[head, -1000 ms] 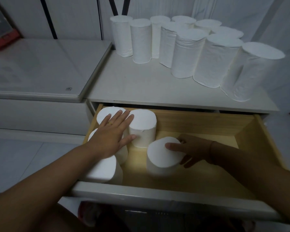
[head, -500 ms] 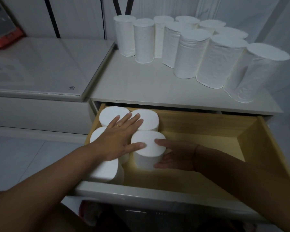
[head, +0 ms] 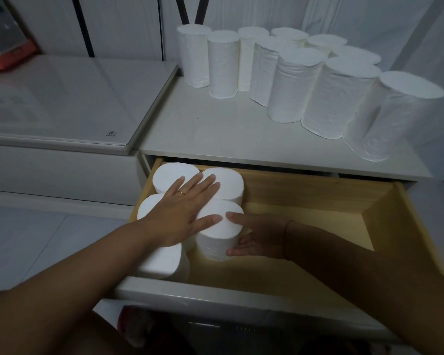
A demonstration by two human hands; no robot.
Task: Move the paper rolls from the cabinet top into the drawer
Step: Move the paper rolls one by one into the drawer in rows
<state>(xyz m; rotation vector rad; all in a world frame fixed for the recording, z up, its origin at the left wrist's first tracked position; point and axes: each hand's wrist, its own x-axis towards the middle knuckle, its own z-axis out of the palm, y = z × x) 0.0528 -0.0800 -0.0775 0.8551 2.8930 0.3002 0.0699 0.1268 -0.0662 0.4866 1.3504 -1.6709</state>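
Observation:
Several white paper rolls (head: pixel 296 85) stand upright on the white cabinet top (head: pixel 215 129). Below it the wooden drawer (head: pixel 305 190) is pulled out. Several rolls stand packed in its left end. My left hand (head: pixel 182 213) lies flat, fingers spread, on top of them. My right hand (head: pixel 256 234) cups the right side of the nearest roll (head: pixel 215 242), thumb on its top edge, fingers against its wall, pressing it against the others.
The right half of the drawer floor (head: pixel 318 247) shows bare wood. A lower white unit with a glass top (head: pixel 62 103) adjoins the cabinet on the left. A red-edged box (head: pixel 8 52) sits at the far left. Tiled floor (head: pixel 36 239) lies below.
My right hand slid one roll leftwards from the drawer's middle until it met the packed rolls. My left hand stayed flat on the rolls.

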